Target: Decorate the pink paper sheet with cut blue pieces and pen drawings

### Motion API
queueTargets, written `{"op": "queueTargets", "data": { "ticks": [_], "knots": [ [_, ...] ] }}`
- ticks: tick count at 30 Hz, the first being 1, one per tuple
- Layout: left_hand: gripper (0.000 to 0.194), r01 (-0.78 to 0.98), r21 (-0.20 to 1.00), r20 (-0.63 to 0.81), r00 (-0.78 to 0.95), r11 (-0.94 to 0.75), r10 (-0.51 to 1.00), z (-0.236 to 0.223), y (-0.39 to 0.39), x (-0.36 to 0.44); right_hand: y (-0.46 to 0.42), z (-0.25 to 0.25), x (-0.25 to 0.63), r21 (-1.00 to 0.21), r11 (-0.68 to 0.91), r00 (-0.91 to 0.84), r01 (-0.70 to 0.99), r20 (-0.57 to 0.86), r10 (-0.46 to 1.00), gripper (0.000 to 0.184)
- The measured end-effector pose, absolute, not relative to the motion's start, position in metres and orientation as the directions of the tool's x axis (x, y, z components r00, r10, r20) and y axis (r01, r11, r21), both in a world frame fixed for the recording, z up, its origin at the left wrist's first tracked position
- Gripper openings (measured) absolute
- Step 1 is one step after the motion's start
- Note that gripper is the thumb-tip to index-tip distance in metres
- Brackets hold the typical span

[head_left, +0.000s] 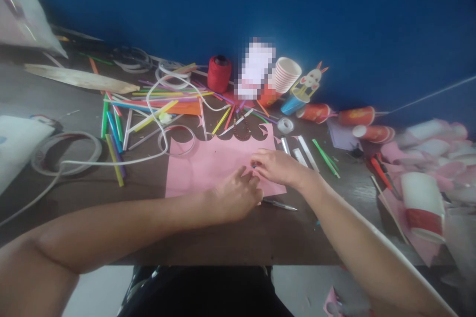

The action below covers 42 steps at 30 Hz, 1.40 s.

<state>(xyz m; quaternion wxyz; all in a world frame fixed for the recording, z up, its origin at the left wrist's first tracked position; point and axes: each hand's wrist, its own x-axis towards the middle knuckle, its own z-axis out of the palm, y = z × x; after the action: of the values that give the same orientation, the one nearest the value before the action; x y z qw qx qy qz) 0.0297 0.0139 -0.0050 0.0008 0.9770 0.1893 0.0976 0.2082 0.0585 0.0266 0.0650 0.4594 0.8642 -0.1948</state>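
A sheet of pink paper [208, 168] with scalloped cut-outs along its far edge lies flat before me. Over its right half my two hands nearly meet. The fingers of my right hand [277, 166] are pinched together; a tiny dark bluish spot shows at their tips, too small to name. My left hand [238, 195] rests at the near edge of the paper with its fingers curled toward the right fingertips. What it holds, if anything, is hidden. Just right of the left hand, a pen [280, 204] lies on the table.
Behind the paper are scattered coloured straws [156, 116], a red thread spool [219, 74], stacked paper cups [287, 72] and a tape roll [285, 125]. A white cable [111, 162] crosses the left side. A white-and-red cup [424, 205] and pink paper scraps [427, 151] crowd the right.
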Motion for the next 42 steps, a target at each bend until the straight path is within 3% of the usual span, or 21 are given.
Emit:
{"op": "queueTargets", "data": {
  "ticks": [13, 21, 42],
  "knots": [
    [0.023, 0.431, 0.054, 0.129, 0.891, -0.901, 0.434, 0.001, 0.008, 0.031, 0.053, 0.024, 0.215, -0.364, 0.441, -0.545, 0.820, -0.265, 0.795, 0.019],
    [0.023, 0.418, 0.025, 0.142, 0.898, -0.908, 0.417, -0.003, 0.007, 0.029, 0.056, 0.027, 0.213, -0.312, 0.473, -0.557, 0.824, -0.295, 0.777, 0.019],
    [0.022, 0.380, 0.088, 0.172, 0.904, -0.921, 0.390, -0.004, 0.015, 0.029, 0.061, 0.027, 0.221, -0.237, 0.504, -0.557, 0.831, -0.351, 0.753, 0.013]
  ]
}}
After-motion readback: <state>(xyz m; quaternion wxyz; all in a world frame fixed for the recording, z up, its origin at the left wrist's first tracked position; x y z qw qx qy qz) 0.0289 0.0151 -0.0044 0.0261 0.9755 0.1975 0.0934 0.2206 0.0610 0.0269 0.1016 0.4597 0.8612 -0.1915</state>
